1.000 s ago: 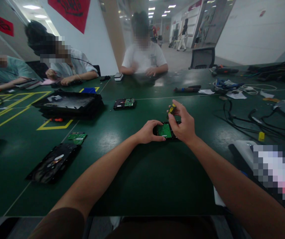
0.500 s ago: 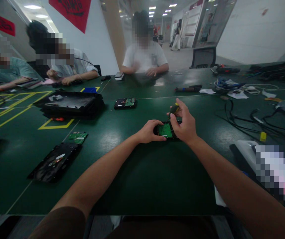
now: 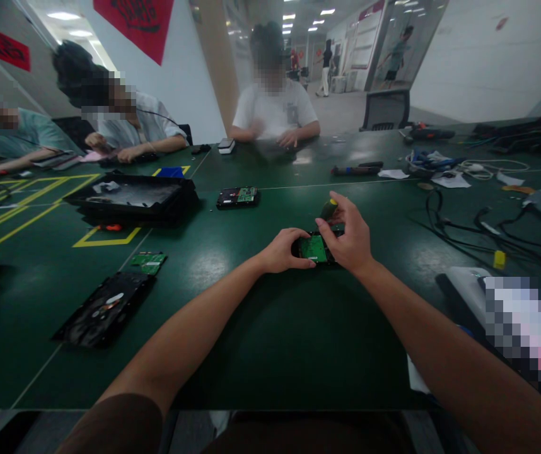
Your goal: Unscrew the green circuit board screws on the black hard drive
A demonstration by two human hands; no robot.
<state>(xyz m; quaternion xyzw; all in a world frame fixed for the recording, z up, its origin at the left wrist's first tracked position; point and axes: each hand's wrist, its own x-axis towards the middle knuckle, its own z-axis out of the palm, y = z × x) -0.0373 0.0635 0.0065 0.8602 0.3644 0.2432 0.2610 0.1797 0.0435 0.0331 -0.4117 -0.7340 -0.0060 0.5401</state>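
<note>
- Hands first: left hand (image 3: 282, 249) is gripping the left end of a small hard drive (image 3: 315, 247), fingers curled around its edge, pinning it flat on the green table (image 3: 261, 340).
- Right hand (image 3: 349, 236) is sitting at the right side of that drive, fingertips pinched around a screwdriver (image 3: 328, 210) with a yellow-and-black handle. The handle is poking up just behind the drive; the tip is hidden behind the fingers, so can't tell what it's touching.
- Drive itself is lying board-side up, green circuit board facing the camera, roughly mid-table and straight ahead of the person, wedged between both hands.
- Off to the left, another opened drive (image 3: 103, 309) is lying near the table edge, with a loose green circuit board (image 3: 147, 260) just behind it.
- Further back on the left, a big black tray (image 3: 131, 198) is sitting inside some yellow tape lines, and a second drive with a green board (image 3: 237, 197) is resting just right of it.
- Over on the right, a tangle of black cables (image 3: 478, 224) is sprawling across the table, well apart from the hands.
- Across the table, other people are sitting with their hands busy on their own stuff; one in a white shirt (image 3: 275, 113) is directly opposite.
</note>
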